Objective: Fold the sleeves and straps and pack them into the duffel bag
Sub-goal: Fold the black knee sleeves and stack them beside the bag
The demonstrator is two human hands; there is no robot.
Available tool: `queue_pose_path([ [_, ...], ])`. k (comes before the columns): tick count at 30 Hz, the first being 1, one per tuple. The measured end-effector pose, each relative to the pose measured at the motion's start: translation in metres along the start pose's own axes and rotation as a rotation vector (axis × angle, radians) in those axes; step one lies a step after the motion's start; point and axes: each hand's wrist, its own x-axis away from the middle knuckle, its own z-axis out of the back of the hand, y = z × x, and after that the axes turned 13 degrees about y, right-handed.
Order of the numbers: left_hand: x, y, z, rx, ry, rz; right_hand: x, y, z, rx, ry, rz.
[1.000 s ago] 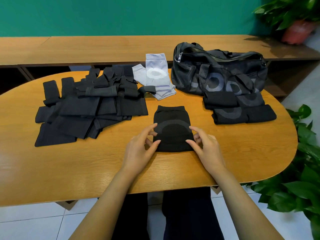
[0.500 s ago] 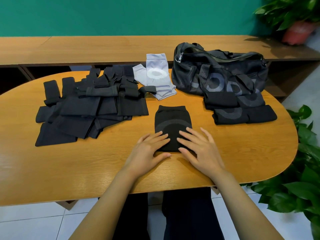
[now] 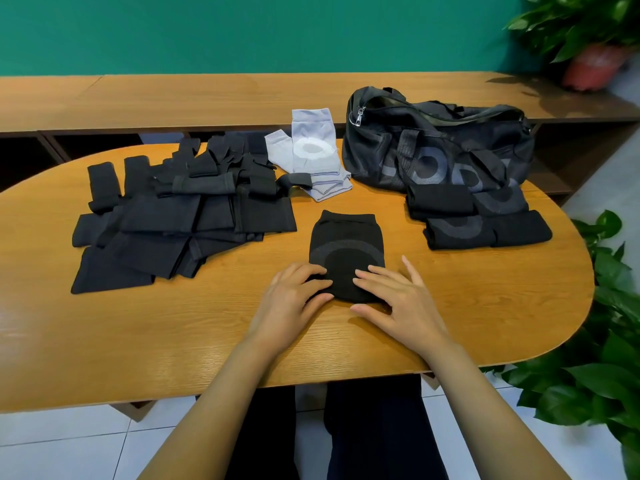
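A black knee sleeve (image 3: 346, 244) with a grey ring lies flat in the middle of the oval wooden table (image 3: 173, 341). My left hand (image 3: 294, 299) rests on its near left corner with straight fingers. My right hand (image 3: 394, 299) presses flat on its near right corner. A black mesh duffel bag (image 3: 436, 147) sits at the back right. Folded black sleeves (image 3: 481, 220) are stacked in front of the bag. A pile of unfolded black sleeves and straps (image 3: 180, 216) covers the left part of the table. Light grey sleeves (image 3: 311, 157) lie at the back centre.
A long wooden bench (image 3: 207, 98) runs behind the table, against a green wall. A potted plant (image 3: 588, 46) stands at its far right end, and leafy plants (image 3: 606, 341) crowd the table's right edge. White floor tiles show below the near edge.
Both hands went from pinching the near edge of the black sleeve to lying flat on it. The sleeve has stayed in place.
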Motion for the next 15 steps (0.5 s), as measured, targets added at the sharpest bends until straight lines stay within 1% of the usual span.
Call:
queue_pose_path([
  [11,0.0026,0.0021,0.0016,0.061,0.067,0.010,0.0008,0.0039,-0.0026,0.029,0.049,0.014],
  [15,0.0023,0.0037,0.0045,0.044,0.086,0.011,-0.0006,0.0024,-0.0024,0.021,0.075,-0.006],
])
